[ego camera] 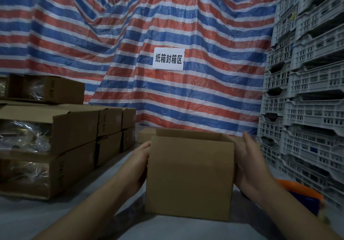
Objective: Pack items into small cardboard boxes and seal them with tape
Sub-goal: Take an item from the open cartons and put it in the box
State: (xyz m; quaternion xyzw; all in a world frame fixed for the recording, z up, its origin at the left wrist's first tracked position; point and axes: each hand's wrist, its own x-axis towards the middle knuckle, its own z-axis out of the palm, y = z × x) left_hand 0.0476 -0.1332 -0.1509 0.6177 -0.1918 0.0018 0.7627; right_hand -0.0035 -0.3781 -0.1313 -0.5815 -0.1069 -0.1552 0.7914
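Note:
A small brown cardboard box [189,176] stands in front of me on the grey table [37,219], its top open toward the far side. My left hand [138,163] presses flat against the box's left wall. My right hand [249,167] presses its right wall with straight fingers pointing up and away. The inside of the box is hidden from this angle. No tape dispenser is clearly in view.
Stacked cardboard boxes [55,143] with clear plastic showing at their open ends fill the left. Grey plastic crates [307,94] tower on the right. A striped tarp [167,25] with a white sign [168,59] hangs behind. An orange and blue object [305,193] lies at the right.

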